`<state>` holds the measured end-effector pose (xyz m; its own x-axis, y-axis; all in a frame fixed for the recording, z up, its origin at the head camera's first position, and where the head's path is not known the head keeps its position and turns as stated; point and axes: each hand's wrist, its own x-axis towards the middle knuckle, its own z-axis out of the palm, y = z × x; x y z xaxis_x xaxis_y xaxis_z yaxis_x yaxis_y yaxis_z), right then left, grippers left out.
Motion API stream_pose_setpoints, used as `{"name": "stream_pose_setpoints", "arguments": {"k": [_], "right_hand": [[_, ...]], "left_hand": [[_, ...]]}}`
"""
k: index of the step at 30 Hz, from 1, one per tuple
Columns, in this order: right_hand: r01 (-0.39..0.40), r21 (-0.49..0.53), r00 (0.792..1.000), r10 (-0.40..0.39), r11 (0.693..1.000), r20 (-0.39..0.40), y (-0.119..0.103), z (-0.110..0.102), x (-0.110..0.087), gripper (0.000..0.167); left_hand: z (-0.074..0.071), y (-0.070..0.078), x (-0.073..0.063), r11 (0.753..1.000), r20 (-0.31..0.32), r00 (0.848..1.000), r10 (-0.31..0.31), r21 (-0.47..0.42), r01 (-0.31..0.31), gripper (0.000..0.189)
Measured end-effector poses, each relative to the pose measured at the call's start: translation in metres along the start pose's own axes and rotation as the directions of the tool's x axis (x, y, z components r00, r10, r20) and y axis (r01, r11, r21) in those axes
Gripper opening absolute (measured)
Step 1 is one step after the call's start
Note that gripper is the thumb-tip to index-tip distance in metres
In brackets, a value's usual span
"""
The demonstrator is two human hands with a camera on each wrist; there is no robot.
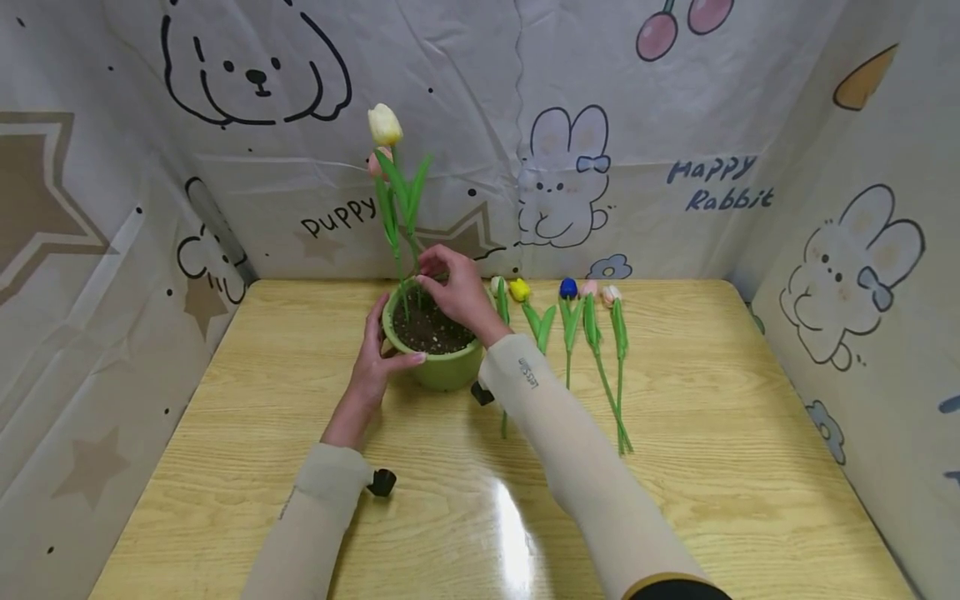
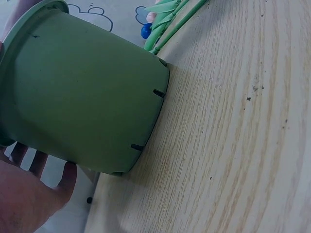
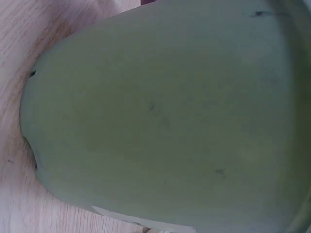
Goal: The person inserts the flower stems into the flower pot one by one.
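Note:
A green flower pot [image 1: 446,375] filled with dark soil [image 1: 427,329] stands upright on the table. My left hand [image 1: 372,358] grips its left side, thumb at the front of the rim. My right hand [image 1: 462,293] reaches over the pot, thumb and fingers pinching the lower stem of a white-yellow tulip [image 1: 386,125]. A pink tulip [image 1: 378,163] stands in the soil just left of it, partly hidden by leaves. In the left wrist view, fingers [image 2: 65,182] wrap behind the pot [image 2: 82,92]. The pot wall [image 3: 160,116] fills the right wrist view, with the right fingers out of sight.
Right of the pot, several loose tulips lie on the wooden table [image 1: 712,417]: a whitish one [image 1: 498,287], a yellow one [image 1: 519,290], a blue one [image 1: 568,288] and pale pink ones. Printed cloth [image 1: 480,83] walls the table at the back and sides.

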<state>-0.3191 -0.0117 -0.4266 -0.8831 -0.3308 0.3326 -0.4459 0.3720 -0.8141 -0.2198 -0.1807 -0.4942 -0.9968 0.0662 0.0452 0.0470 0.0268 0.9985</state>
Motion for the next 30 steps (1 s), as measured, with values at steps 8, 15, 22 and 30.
{"name": "stream_pose_setpoints", "arguments": {"k": [8, 15, 22, 30], "right_hand": [[-0.023, -0.053, 0.999, 0.025, 0.998, 0.033, 0.0014, 0.0001, 0.0003, 0.022], [-0.037, -0.067, 0.997, 0.041, 0.997, 0.065, -0.0003, -0.001, 0.0, 0.023], [-0.033, -0.073, 0.996, 0.039, 0.997, 0.076, -0.0005, 0.0008, -0.0001, 0.019], [-0.002, -0.051, 0.997, 0.006, 0.999, 0.075, -0.0005, 0.0009, -0.0002, 0.022]], "left_hand": [[0.0006, -0.0002, -0.0001, 1.0, 0.004, 1.0, 0.004, -0.012, -0.004, 0.105], [0.0011, 0.0003, -0.0003, 1.0, -0.004, 1.0, 0.004, -0.009, -0.004, 0.105], [-0.0004, -0.0002, -0.0001, 1.0, -0.006, 1.0, 0.002, -0.003, -0.002, 0.108], [0.0004, -0.0011, 0.0007, 1.0, -0.008, 1.0, 0.006, -0.013, -0.006, 0.107]]}}
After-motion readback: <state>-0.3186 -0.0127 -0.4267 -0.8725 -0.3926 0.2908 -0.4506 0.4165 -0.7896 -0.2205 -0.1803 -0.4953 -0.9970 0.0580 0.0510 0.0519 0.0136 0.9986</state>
